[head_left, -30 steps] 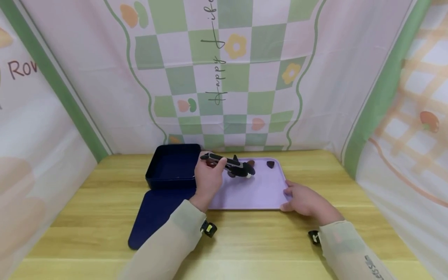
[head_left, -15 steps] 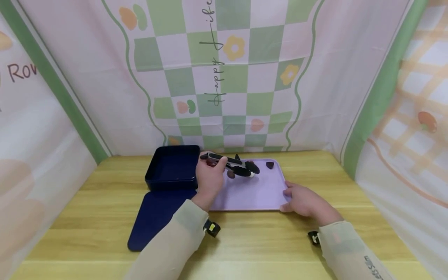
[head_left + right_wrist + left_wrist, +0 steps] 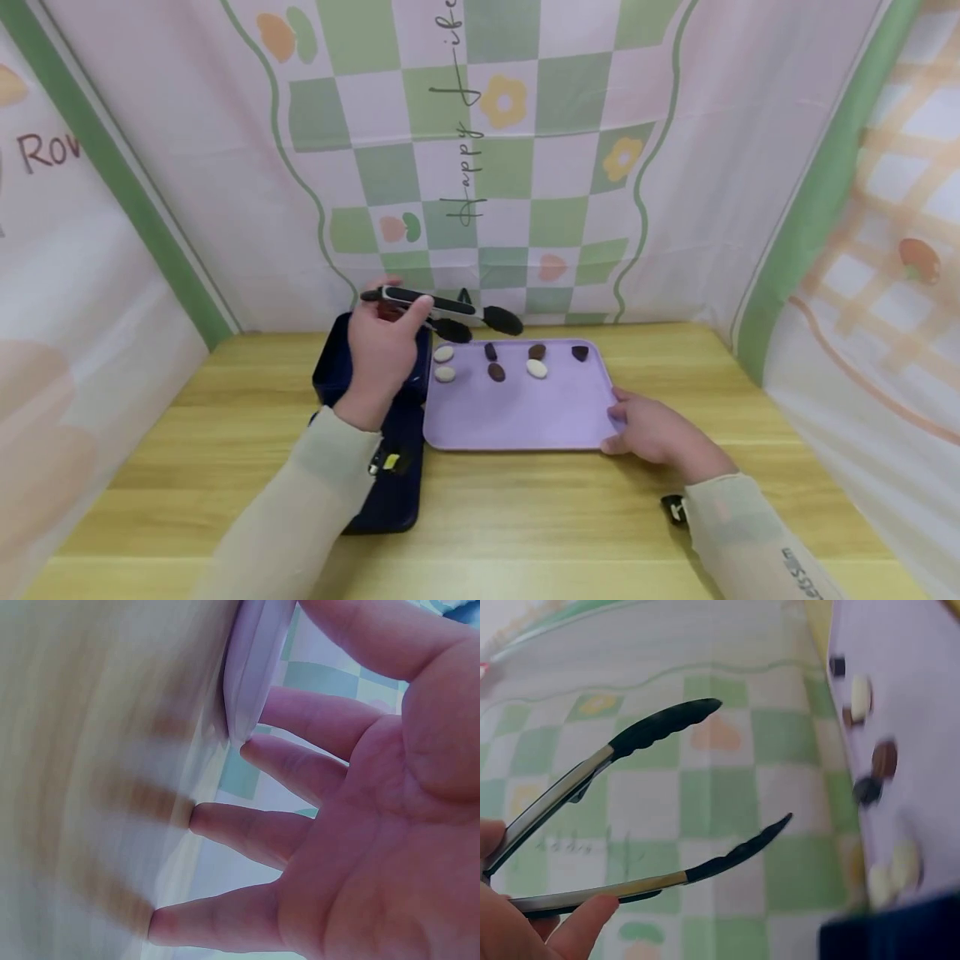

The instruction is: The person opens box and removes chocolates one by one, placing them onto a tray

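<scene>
My left hand (image 3: 382, 354) grips a pair of black and silver tongs (image 3: 450, 306), raised over the dark blue box (image 3: 330, 379) and the tray's back left corner. In the left wrist view the tongs' black tips (image 3: 667, 726) stand wide apart with nothing between them. On the lilac tray (image 3: 517, 421) lie several small pieces that look like chocolates, among them a white oval (image 3: 537, 368), a brown oval (image 3: 497, 372) and a dark piece (image 3: 580, 353). My right hand (image 3: 652, 429) touches the tray's right edge, its fingers spread and fairly straight in the right wrist view.
A dark blue lid (image 3: 397, 500) lies in front of the box, partly under my left forearm. The wooden table (image 3: 540, 525) ends at a patterned cloth wall (image 3: 502, 167) at the back, with more cloth on both sides.
The tongs have let go of the white oval, which now lies on the tray. My left hand has moved up and left with them, uncovering more pieces. My right hand stays put.
</scene>
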`<state>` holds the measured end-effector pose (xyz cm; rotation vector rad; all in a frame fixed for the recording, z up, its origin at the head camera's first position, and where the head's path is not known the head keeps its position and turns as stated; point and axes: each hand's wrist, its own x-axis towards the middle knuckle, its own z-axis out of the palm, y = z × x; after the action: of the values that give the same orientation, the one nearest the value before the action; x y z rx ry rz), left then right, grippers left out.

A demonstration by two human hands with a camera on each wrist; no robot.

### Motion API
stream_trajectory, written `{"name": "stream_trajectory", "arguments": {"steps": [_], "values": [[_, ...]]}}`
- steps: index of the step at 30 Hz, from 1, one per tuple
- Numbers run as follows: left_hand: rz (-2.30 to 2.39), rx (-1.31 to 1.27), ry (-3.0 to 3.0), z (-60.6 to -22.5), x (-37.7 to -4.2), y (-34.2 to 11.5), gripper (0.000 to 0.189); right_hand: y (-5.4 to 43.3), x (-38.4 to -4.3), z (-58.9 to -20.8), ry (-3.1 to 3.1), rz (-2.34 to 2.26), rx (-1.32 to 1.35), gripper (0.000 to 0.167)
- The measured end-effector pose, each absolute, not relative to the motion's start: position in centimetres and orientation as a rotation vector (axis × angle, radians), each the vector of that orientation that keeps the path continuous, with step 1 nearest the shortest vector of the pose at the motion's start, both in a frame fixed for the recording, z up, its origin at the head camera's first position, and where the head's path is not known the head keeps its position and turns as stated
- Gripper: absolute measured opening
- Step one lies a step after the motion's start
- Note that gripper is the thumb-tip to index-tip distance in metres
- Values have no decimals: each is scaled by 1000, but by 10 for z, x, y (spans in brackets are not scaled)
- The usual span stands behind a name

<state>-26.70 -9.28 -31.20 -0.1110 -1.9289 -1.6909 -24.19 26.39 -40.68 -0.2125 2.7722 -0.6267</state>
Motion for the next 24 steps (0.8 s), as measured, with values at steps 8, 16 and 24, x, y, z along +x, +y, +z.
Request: {"name": "stream_trajectory", "arguments": {"steps": [8,16,24], "values": [[-1447,-94,-2078,-294,-260,-150,51,265,-242,-406,2772,-630,-213,66],[-1128,16,-2322,-298,-261,-193,58,264,-242,-407,2775,-619,-233,65],[-960,95,-2552,-302,-269,-217,65,263,-241,-405,2773,-628,-221,65]]}}
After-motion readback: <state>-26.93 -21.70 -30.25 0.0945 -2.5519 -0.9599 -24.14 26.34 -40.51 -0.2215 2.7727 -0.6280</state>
